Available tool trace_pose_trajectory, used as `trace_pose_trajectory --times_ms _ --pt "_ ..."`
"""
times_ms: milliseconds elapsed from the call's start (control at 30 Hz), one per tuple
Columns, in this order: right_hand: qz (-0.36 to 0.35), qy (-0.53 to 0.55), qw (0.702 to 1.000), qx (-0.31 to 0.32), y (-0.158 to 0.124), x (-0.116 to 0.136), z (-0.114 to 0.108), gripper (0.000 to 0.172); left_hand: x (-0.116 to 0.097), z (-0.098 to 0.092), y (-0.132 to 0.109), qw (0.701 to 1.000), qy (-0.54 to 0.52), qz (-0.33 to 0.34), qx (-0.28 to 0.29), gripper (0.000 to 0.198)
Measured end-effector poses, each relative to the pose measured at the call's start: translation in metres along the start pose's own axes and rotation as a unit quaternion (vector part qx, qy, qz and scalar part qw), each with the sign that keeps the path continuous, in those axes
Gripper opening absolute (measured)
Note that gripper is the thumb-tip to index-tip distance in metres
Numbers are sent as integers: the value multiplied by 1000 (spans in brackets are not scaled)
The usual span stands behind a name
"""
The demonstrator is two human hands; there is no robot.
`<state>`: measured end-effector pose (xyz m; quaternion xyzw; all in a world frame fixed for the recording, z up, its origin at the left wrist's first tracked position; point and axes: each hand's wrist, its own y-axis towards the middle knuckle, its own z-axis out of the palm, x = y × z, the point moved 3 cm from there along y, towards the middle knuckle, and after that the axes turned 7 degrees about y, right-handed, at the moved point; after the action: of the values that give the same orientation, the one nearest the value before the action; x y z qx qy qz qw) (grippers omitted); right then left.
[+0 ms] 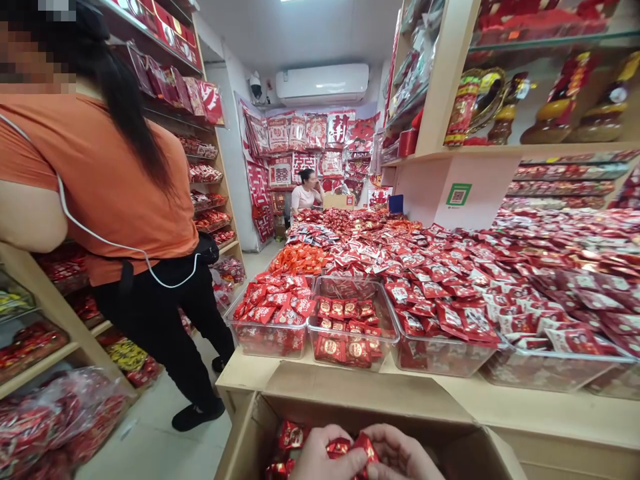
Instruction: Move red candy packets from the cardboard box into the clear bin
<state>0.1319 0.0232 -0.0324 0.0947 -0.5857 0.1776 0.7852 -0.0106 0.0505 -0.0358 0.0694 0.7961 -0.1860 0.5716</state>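
Over an open cardboard box (465,443), my left hand (323,457) and my right hand (400,453) meet at the bottom of the view. Both are closed on small shiny red candy packets (367,447), pinched between thumbs and fingers. More red packets (293,435) with gold print lie inside the box, left of my hands. Just beyond the box stands a clear plastic bin (353,333) partly filled with similar red and gold packets. My lower fingers and part of the box's inside are cut off by the frame.
Clear bins of red packets (273,310) line the counter (250,370), with heaps behind. A person in an orange shirt (125,173) stands at the left by the shelves (205,167). Another person (305,193) sits at the back. Bagged goods (55,427) lie on the floor.
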Motion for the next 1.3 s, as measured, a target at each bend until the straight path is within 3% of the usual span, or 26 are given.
trace_pose_trajectory --times_ms 133,267,433,633,767,867,967,1033,1100,1167,1300 --pt "-26 -29 995 -93 -17 34 14 23 -40 -2 -14 996 -56 46 -55 25" --pt "-4 42 992 -119 -21 55 20 18 -63 1 -17 978 -208 17 -17 21" --pt "-14 188 977 -98 -19 47 24 16 -56 6 -18 945 -327 -28 12 17" --pt "-10 196 974 -113 -18 38 19 24 -46 8 -15 938 -345 -35 7 19" --pt "-61 49 971 -224 -21 38 7 30 -43 13 -14 933 -356 -43 12 24" --pt "-193 -187 915 -301 -30 45 0 27 -41 17 -15 934 -353 -38 30 34" --pt "-303 -359 850 -239 -36 48 6 28 -41 19 -17 934 -348 -35 70 35" --pt "-322 -402 838 -183 -37 46 11 32 -41 17 -18 934 -346 -39 79 27" --pt "-317 -406 844 -147 -37 44 14 35 -42 14 -18 937 -338 -44 73 22" --pt "-303 -363 869 -144 -36 42 15 33 -43 12 -17 943 -325 -49 59 21" --pt "-184 -139 946 -229 -31 36 10 24 -44 12 -15 946 -317 -65 22 22"
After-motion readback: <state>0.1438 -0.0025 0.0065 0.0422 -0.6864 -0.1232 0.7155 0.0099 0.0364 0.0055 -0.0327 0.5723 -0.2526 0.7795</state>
